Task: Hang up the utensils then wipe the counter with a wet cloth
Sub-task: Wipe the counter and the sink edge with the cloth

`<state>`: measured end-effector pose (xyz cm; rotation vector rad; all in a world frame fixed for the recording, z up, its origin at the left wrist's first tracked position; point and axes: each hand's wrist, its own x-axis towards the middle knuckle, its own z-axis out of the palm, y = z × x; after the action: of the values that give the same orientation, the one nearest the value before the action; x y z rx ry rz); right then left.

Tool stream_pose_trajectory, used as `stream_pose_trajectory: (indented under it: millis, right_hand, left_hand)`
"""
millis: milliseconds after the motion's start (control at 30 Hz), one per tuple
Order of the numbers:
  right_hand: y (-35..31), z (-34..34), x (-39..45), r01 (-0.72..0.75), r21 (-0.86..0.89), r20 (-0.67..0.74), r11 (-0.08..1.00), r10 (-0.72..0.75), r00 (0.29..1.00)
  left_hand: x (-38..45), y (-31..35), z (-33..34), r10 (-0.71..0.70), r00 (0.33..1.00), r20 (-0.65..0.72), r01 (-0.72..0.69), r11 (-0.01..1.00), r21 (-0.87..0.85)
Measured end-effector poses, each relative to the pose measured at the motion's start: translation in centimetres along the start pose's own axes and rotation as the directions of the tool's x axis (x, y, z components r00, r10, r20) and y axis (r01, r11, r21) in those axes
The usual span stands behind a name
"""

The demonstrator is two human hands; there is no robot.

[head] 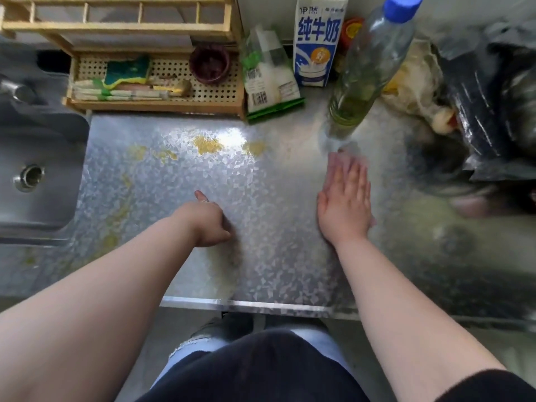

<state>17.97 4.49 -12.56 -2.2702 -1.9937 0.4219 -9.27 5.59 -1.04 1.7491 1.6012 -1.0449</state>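
The silver patterned counter carries yellow stains along its back and left side. My left hand hovers over the counter's middle, index finger stretched out, the other fingers curled, holding nothing. My right hand lies flat and open over the counter to the right, fingers straight, blurred by motion, just in front of a clear bottle with a blue cap. No cloth or loose utensil shows on the counter.
A steel sink lies at left. A wooden rack at the back holds a green sponge, sticks and a dark cup. A bag, milk carton and black plastic bags crowd the back right.
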Motion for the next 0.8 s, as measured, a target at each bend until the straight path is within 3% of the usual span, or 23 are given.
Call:
stream_pose_trajectory:
  millis: [167, 300, 400, 633, 800]
  right_hand:
    - [4.6, -2.2, 6.6, -0.177, -0.021, -0.047, 0.984, 0.175, 0.983]
    - [4.9, -2.8, 11.3, -0.184, -0.006, -0.051, 0.983, 0.184, 0.982]
    - [4.1, -2.6, 10.4, -0.181, 0.011, -0.060, 0.983, 0.181, 0.982]
    - [-3.0, -0.7, -1.0, 0.191, -0.020, 0.081, 0.981, -0.189, 0.979]
    - [-4.3, -0.4, 3.0, 0.241, -0.078, 0.106, 0.967, -0.232, 0.967]
  left_hand:
    - [0.4, 0.6, -0.4, -0.010, 1.000, -0.001, 0.010, 1.000, -0.011]
    - [0.7, 0.5, -0.2, -0.014, 1.000, 0.003, 0.014, 1.000, 0.017]
    - [0.9, 0.5, -0.1, -0.018, 1.000, 0.007, 0.018, 1.000, 0.009]
    - [0.9, 0.4, -0.3, -0.012, 1.000, 0.012, 0.012, 1.000, -0.008]
    - [1.1, 0.5, -0.5, -0.010, 1.000, 0.015, 0.011, 1.000, -0.012]
